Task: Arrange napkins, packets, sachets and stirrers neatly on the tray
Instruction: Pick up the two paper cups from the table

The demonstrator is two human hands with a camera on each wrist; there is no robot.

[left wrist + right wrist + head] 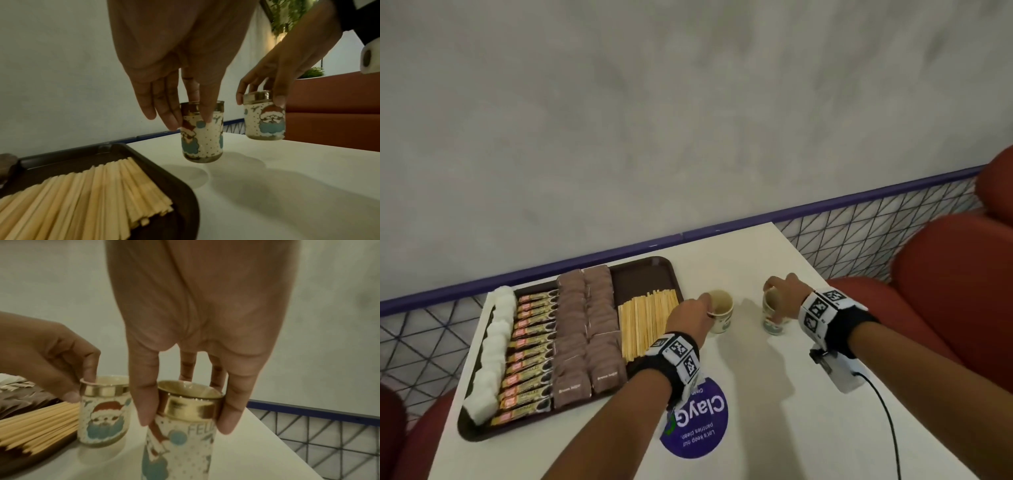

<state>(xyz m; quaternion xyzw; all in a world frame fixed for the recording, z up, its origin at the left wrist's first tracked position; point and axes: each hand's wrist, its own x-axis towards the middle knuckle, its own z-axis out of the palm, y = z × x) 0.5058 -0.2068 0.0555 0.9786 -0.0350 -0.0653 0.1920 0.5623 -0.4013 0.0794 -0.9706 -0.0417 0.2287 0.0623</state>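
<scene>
A brown tray (645, 274) lies at the table's left. On it, left to right, are white napkins (494, 349), a column of coffee sachets (530, 356), brown sugar packets (589, 329) and wooden stirrers (647, 322). Right of the tray are two small Santa-printed cups with gold rims. My left hand (705, 308) pinches the rim of the left cup (720, 313), one finger inside it. My right hand (777, 287) grips the right cup (774, 315) by its rim from above. In the left wrist view both the left cup (202, 134) and the right cup (265, 116) seem just off the table.
A round purple sticker (697, 425) marks the white table (774, 377) near its front. Red seats (945, 291) stand to the right and another at the lower left. A grey wall runs behind the tray. A black cable (887, 418) hangs from my right wrist.
</scene>
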